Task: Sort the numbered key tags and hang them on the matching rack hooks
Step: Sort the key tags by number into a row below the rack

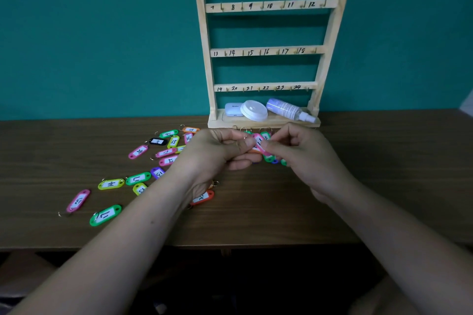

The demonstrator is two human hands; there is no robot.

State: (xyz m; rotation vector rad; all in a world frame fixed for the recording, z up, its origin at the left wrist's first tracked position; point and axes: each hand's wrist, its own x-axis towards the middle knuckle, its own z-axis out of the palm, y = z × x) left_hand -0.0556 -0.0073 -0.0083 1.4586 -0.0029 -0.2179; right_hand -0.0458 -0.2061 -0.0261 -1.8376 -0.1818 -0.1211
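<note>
A wooden key rack [266,51] leans against the teal wall, its bars numbered 7 to 24 beside small hooks. Both hands meet just in front of its base. My left hand [220,148] and my right hand [297,148] together pinch a pink tag [259,143] marked 11, its ring toward the left thumb. Under the hands lie several more tags, green and blue edges showing [268,158]. Several loose coloured tags are spread on the table to the left, among them a green 17 [105,215], a yellow 14 [111,183] and a pink one [78,200].
On the rack's base shelf lie a white earbud case [233,109], a round white lid [254,110] and a spray bottle [290,109] on its side. An orange tag [202,197] lies under my left wrist. The brown wooden table [384,174] ends near my body.
</note>
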